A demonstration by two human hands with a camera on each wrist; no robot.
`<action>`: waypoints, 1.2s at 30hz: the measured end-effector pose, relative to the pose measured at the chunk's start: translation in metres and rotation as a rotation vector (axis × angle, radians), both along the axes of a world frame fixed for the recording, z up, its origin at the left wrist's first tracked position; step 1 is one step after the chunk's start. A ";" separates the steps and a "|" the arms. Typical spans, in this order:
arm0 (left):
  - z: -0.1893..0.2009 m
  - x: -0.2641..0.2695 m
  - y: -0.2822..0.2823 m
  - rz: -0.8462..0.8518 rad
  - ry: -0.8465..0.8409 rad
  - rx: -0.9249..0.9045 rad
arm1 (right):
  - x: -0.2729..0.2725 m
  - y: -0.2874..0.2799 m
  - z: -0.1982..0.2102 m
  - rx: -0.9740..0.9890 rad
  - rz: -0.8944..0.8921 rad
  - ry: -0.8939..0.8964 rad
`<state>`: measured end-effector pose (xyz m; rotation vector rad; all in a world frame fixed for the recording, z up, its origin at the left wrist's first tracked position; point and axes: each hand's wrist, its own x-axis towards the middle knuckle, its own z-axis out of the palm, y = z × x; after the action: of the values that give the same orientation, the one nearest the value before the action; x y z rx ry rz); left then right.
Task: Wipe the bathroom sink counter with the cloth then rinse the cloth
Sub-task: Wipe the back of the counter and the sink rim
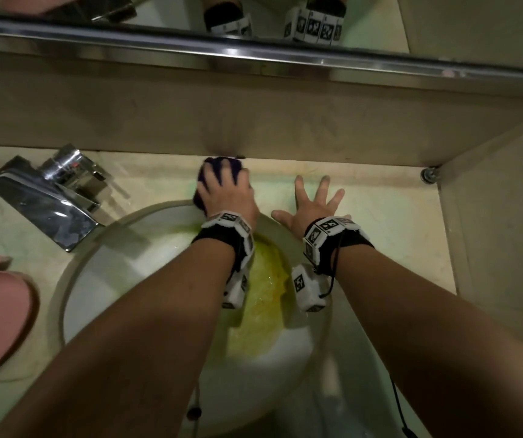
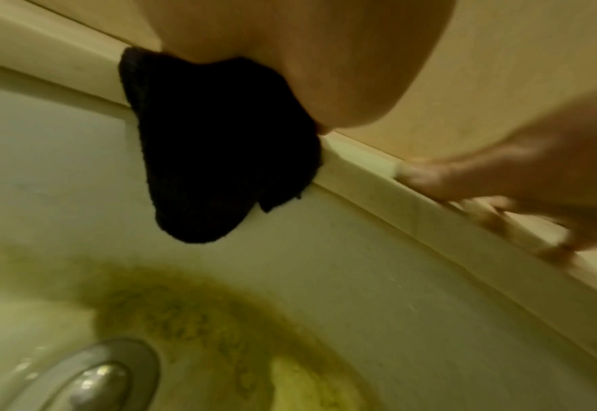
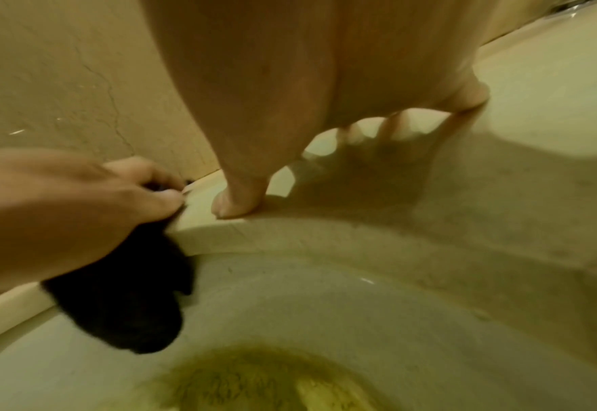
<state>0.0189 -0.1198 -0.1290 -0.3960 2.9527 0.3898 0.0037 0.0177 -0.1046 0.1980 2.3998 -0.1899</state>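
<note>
Two hands are at work behind the basin. Your left hand [image 1: 227,192] lies on the cloth [image 1: 219,164] with its fingers curled down over it, gripping the dark bundle and pressing it to the tabletop [image 1: 380,216] right at the foot of the back wall [image 1: 254,121]. Your right hand [image 1: 312,205] holds nothing: its fingers are spread wide and straight, their tips planted on the tabletop just beside the left hand, the thumb reaching toward the sink [image 1: 127,248] rim.

The cloth sits mostly under your left palm. Its far end touches the wall, and its near end spills off the tabletop edge and hangs over the sink rim into the bowl, as the left wrist view shows [image 2: 215,155]. From the right wrist view the same loose end [image 3: 124,300] droops below your left hand [image 3: 60,217], while the right fingers [image 3: 237,200] stand on the ledge close by.

The strip of tabletop between sink rim and wall is narrow here. To your right it runs open up to a side wall [image 1: 491,216], where a small metal fitting [image 1: 429,175] sits in the corner. To your left the tap [image 1: 48,197] stands on the tabletop, well apart from the cloth. The bowl below carries a yellow-green stain [image 1: 263,295] around a metal drain [image 2: 92,381].
</note>
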 end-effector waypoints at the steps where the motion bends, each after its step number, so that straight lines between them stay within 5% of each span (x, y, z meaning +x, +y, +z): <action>1: -0.003 0.000 0.002 -0.062 0.020 0.012 | 0.000 0.000 0.000 0.002 -0.002 0.003; 6: -0.009 -0.001 -0.055 0.047 0.155 -0.036 | -0.001 0.002 -0.001 -0.003 0.009 0.000; 12: -0.004 -0.006 -0.040 0.271 0.017 -0.038 | -0.001 0.003 -0.004 -0.037 0.013 0.004; 16: 0.004 0.003 0.019 0.047 0.011 0.023 | 0.000 0.002 -0.004 -0.038 0.005 0.013; 19: 0.002 0.004 0.013 -0.068 0.037 0.020 | -0.001 0.001 -0.004 -0.004 0.011 0.013; 24: 0.002 0.001 -0.071 0.186 0.004 0.019 | -0.003 0.002 -0.004 -0.026 0.009 -0.006; 28: 0.012 -0.008 -0.044 0.319 -0.091 0.031 | -0.001 0.002 -0.004 -0.029 0.016 0.001; 36: 0.031 -0.006 -0.028 0.197 -0.129 0.197 | -0.001 0.004 -0.005 -0.014 0.050 0.023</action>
<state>0.0127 -0.1475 -0.0981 -0.6620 2.7265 0.6460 0.0031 0.0214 -0.1098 0.1295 2.4232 -0.1861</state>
